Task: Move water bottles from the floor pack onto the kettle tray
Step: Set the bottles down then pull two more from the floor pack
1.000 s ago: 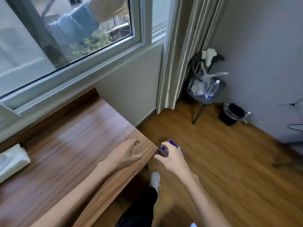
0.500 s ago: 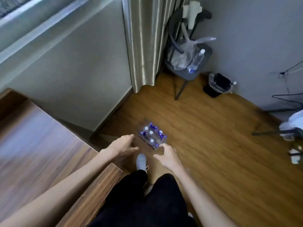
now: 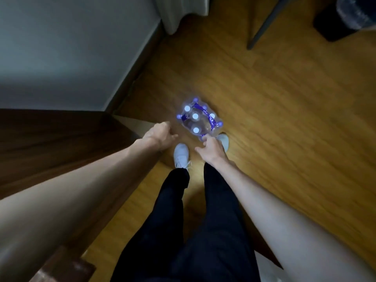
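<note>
The right hand [image 3: 211, 148] reaches the bottle pack [image 3: 198, 120] on the floor [image 3: 274, 119], fingers spread, at its 6 o'clock edge; the left hand [image 3: 159, 134] is loosely curled, empty.

Looks like a bedroom or hotel-type room: warm wood-plank floor [image 3: 284, 123], plain grey wall [image 3: 71, 47] far left, curtain hem [image 3: 183, 15] at the far edge, dark wooden desk [image 3: 50, 143] near left, black lined bin [image 3: 343, 19] far right.
</note>
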Tool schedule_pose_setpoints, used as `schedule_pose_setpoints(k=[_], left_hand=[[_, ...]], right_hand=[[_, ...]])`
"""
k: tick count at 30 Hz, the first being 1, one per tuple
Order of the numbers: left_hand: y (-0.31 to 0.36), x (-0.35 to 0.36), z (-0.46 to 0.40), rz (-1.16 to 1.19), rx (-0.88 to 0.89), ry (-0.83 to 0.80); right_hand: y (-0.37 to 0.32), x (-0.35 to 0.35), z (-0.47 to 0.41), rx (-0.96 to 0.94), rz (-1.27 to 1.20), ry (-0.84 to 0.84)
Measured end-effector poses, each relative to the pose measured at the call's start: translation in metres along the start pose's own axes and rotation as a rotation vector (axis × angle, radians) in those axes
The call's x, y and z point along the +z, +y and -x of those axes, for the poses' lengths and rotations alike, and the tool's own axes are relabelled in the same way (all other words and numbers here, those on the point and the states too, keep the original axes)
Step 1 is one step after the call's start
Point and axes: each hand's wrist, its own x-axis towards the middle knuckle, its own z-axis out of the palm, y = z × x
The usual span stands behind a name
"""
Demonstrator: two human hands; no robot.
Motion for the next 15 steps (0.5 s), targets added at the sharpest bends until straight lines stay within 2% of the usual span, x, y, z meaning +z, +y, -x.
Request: schedule_pose_setpoints(k=[8,15], left_hand=[[0.008,0.093,-0.179,0.060,-0.037,-0.031],[0.010,0.173,-0.280,0.129,-0.022,-0.045]], right_hand=[[0.040,0.039,-0.196,-0.057,0.104,0.003],[0.055,0.064,-0.309,-0.212,0.204,0.063]])
